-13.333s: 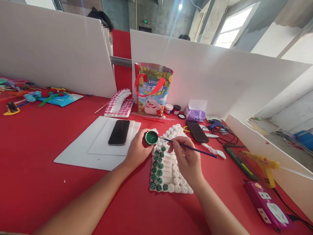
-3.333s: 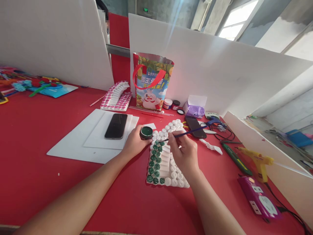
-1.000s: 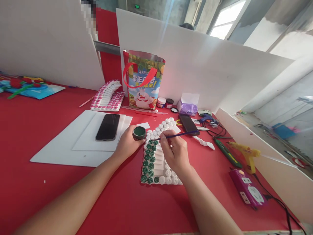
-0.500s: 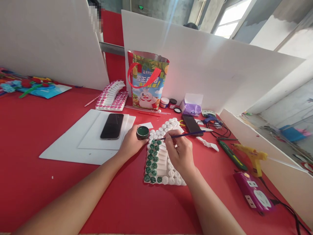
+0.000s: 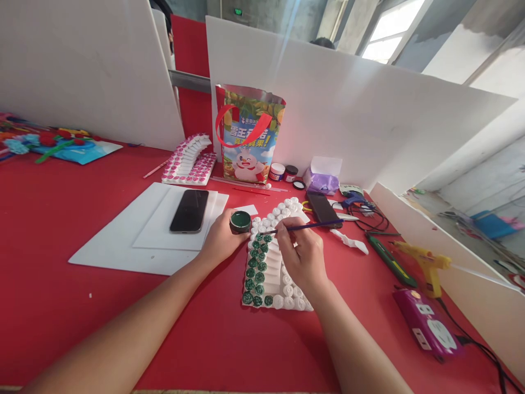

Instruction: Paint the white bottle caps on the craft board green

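My left hand (image 5: 221, 238) is closed around a small open jar of dark green paint (image 5: 240, 220), held just left of a white craft piece (image 5: 273, 273). Rolled white rosettes edge this piece, and those along its left side and lower left corner are green. Between my right hand's (image 5: 302, 249) fingers is a thin paintbrush (image 5: 314, 225), its handle pointing right. The brush tip is at the upper green rosettes; whether it touches one I cannot tell. My right hand covers part of the craft's right side.
A phone (image 5: 189, 211) lies on white boards (image 5: 118, 246) at left. Behind stand a pink-and-white craft piece (image 5: 191, 161), a colourful bag (image 5: 250, 137) and paint jars (image 5: 277, 172). To the right are a dark phone (image 5: 324, 209), a green cutter (image 5: 390, 259), a yellow glue gun (image 5: 426, 262) and a purple power box (image 5: 426, 325).
The whole view has shifted very slightly. My hands, the paint jar and the brush keep nearly the same places over the craft piece.
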The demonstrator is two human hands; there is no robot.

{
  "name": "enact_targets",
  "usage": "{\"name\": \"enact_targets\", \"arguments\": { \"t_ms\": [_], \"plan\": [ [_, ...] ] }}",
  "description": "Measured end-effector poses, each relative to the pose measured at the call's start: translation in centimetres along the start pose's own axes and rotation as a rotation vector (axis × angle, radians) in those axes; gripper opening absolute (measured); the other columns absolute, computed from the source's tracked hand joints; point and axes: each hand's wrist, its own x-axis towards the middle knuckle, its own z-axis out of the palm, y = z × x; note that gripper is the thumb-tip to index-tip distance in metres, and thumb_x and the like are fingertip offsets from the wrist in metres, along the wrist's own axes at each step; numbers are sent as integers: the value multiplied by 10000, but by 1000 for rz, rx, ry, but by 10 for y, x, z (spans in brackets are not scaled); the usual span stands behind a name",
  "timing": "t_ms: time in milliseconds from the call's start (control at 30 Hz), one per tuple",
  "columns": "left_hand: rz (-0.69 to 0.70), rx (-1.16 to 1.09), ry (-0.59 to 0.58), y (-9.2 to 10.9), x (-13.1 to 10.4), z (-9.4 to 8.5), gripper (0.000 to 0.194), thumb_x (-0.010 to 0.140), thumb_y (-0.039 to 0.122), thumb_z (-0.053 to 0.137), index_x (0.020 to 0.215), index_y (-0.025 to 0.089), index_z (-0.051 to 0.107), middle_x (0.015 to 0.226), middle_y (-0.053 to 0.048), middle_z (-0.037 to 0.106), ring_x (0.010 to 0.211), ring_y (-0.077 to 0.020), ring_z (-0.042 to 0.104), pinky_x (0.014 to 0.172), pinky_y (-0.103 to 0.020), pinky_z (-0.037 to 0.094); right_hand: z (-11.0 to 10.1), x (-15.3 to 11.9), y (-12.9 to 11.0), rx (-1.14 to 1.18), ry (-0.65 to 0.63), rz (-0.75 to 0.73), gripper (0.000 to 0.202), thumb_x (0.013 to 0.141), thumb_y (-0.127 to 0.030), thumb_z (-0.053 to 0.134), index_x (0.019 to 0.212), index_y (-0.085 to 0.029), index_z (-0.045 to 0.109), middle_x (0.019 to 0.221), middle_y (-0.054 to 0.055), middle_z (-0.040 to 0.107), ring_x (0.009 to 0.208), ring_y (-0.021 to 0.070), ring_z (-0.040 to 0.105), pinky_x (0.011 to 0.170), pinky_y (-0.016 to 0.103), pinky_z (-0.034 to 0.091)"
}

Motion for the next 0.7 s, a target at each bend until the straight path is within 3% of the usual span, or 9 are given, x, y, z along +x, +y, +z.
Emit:
{"name": "enact_targets", "arguments": {
  "t_ms": [467,700],
  "plan": [
    [3,7,6,-1,-1,0,476,679,237,810,1106,239,600,1101,-47,759,1053,-279,705,914,-393,543,1,0,0,41,-22,35,163,991,-262,485,848,-221,553,633,-32,576,507,117,521,539,239,396],
    [-7,1,-2,1,-1,0,486,684,235,808,1122,235,597,1117,-48,756,1056,-275,706,920,-384,542,1,0,-3,33,-36,7,169,989,-261,488,836,-222,548,621,-36,544,487,111,463,513,235,362]
  ]
}}
